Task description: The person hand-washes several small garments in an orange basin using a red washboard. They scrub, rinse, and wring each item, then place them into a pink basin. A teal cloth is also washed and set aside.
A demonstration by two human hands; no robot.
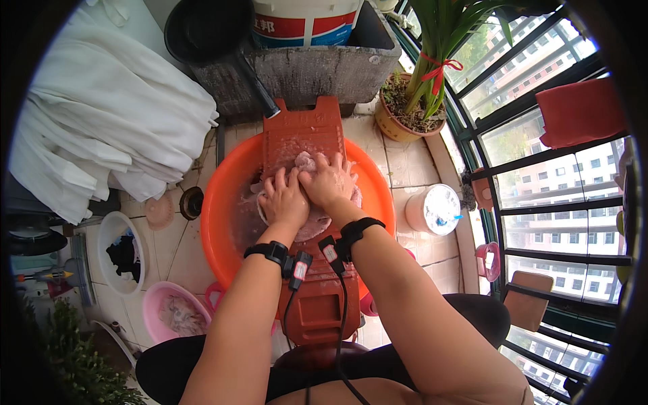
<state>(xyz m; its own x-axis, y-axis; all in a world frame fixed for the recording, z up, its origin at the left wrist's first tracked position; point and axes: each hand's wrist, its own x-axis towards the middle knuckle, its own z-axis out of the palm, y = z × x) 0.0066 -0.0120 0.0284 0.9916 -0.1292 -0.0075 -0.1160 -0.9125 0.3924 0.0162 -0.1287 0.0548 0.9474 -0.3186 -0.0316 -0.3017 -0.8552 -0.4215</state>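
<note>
A red plastic washboard (324,304) lies across a large orange plastic basin (215,212) that holds cloudy water. On the board sits a wet, light pink cloth (315,230) in a bunch. My left hand (286,198) presses down on its left part with the fingers spread. Close beside it, my right hand (330,182) bears on the upper part of the cloth, its fingers slightly bent. Both palms are hidden, so whether either hand grips a fold is hard to see. Each wrist wears a black strap with a small cabled device.
Beyond the basin stand a grey stone trough (314,71), a black dipper (210,30) and a potted plant (400,124). White cloths (116,91) hang at the left above a white basin (104,253) and a pink basin (152,309) with laundry. A white bucket (417,210) stands right, near the barred window.
</note>
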